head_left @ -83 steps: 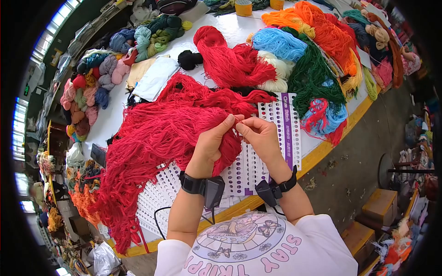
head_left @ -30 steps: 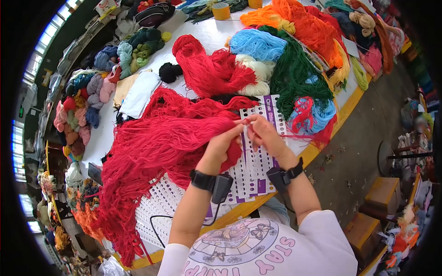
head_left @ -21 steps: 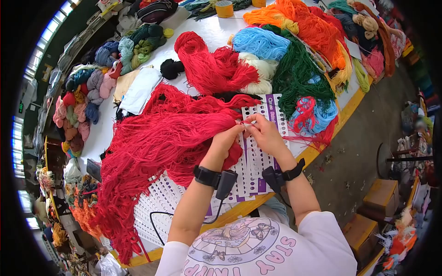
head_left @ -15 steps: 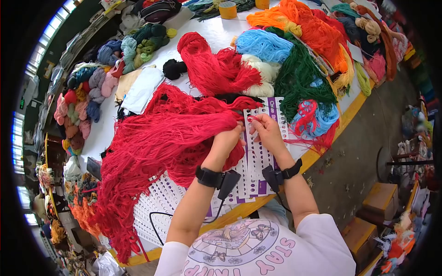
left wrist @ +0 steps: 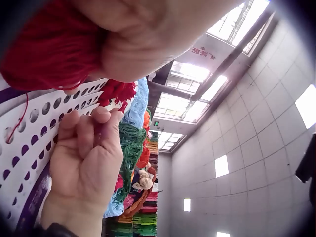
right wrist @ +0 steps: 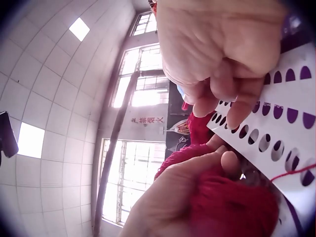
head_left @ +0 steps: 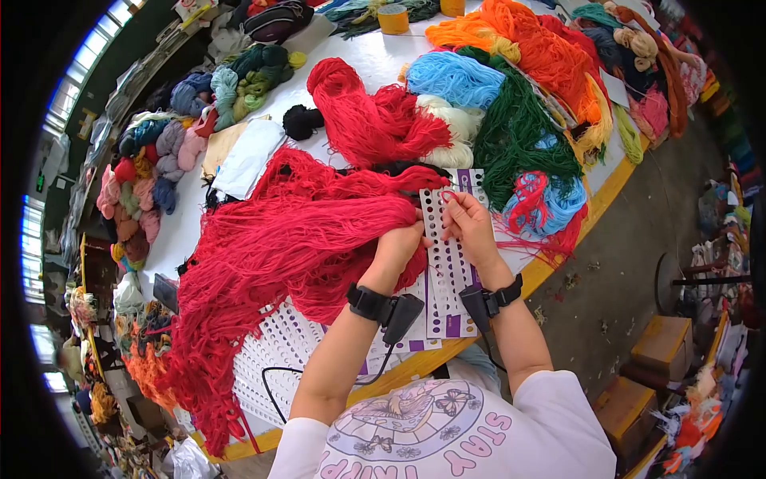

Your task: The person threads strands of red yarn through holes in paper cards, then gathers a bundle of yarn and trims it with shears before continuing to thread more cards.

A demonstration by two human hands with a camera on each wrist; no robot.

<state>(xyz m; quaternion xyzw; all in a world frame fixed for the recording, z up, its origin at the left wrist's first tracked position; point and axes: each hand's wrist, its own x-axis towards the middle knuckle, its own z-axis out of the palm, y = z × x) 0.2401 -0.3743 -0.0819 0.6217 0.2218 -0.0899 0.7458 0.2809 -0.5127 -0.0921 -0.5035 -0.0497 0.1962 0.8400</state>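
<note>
A big skein of red yarn [head_left: 295, 247] spreads across the left half of the table. My left hand [head_left: 401, 243] grips its gathered right end; in the right wrist view the yarn bulges out beneath that hand's fingers [right wrist: 212, 155]. Just to the right, my right hand [head_left: 472, 227] is apart from the left, its thumb and index finger pinching a small piece of red yarn [head_left: 449, 194]. Its other fingers curl toward the palm in the left wrist view. Both hands are over white punched cards [head_left: 447, 307] with purple bands. A loose red strand [left wrist: 20, 118] crosses one card.
Another red skein [head_left: 371, 116] lies behind, beside light blue [head_left: 455, 78], cream and dark green yarn [head_left: 523, 140]. Orange yarn [head_left: 550, 60] fills the back right. Several small skeins line the left edge. The table's yellow edge [head_left: 550, 275] runs along the right.
The hands met at the yarn's end earlier; now they are apart, the right one slightly to the right with the red piece. The left hand has closed round the skein's end.
</note>
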